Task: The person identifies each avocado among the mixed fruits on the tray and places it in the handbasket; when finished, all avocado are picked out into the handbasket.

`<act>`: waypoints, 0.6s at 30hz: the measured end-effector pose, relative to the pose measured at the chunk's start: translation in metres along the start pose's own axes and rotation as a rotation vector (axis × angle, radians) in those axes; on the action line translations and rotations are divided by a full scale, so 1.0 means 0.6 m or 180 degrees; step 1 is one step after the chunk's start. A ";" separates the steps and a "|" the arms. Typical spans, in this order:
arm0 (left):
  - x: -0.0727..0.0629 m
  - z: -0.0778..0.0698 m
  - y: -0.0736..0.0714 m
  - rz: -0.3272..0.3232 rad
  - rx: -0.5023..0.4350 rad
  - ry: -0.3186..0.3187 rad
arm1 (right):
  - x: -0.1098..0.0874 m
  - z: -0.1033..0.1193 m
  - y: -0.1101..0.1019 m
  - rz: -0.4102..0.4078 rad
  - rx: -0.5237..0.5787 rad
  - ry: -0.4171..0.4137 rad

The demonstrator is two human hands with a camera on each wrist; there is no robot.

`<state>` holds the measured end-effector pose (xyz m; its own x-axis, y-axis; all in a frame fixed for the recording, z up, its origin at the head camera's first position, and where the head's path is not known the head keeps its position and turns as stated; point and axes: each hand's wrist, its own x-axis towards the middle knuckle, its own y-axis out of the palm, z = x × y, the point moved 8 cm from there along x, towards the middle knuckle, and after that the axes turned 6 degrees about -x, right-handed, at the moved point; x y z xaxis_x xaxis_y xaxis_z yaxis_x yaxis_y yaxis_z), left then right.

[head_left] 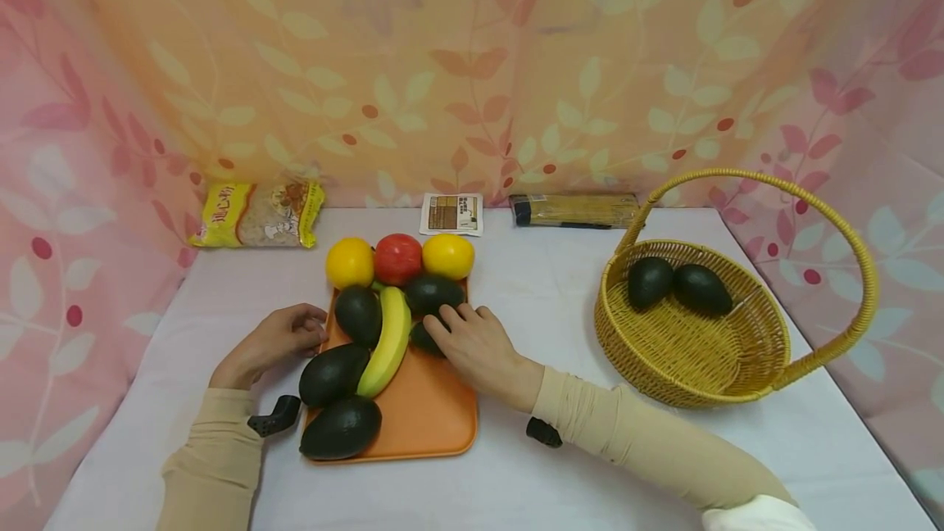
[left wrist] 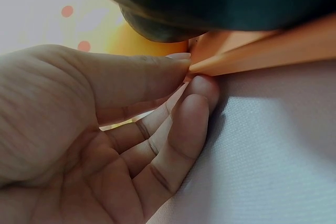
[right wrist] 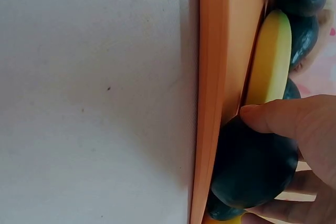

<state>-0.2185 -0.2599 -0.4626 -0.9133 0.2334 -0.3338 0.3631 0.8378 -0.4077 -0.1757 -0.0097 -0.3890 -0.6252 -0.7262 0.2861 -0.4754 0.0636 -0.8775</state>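
Avocado [right wrist: 254, 166] gripped by the right hand [head_left: 479, 352] looks dark, smooth, rounded.

White-clothed table [head_left: 546, 293] before me: rectangular orange tray [head_left: 428, 416], round tan wicker basket [head_left: 686, 351], yellow plastic bag [head_left: 258, 214], flat white packet [head_left: 451, 214], long clear pack [head_left: 578, 210]

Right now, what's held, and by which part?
Left hand: the orange rectangular tray, pinched at its left rim. Right hand: a dark green oval avocado over the tray, gripped by its opposite sides.
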 end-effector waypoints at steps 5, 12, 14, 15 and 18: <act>0.000 0.001 0.000 -0.0003 0.0002 -0.0022 | -0.001 -0.001 -0.001 0.0024 0.0065 -0.0007; 0.000 0.000 0.000 -0.0003 -0.0005 -0.0005 | -0.004 -0.021 -0.014 0.0064 0.0311 0.0072; -0.001 -0.001 0.001 0.0001 -0.0012 -0.0005 | -0.005 -0.033 -0.022 0.0052 0.0348 0.0111; -0.001 -0.001 0.001 0.0003 -0.0016 -0.0006 | -0.005 -0.039 -0.027 0.0034 0.0376 0.0133; -0.001 -0.002 0.000 0.0006 -0.0012 -0.0011 | -0.008 -0.066 -0.041 -0.0026 0.0484 0.0229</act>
<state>-0.2179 -0.2593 -0.4614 -0.9120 0.2331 -0.3375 0.3641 0.8392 -0.4040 -0.1854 0.0194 -0.3534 -0.6669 -0.6751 0.3154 -0.3849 -0.0504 -0.9216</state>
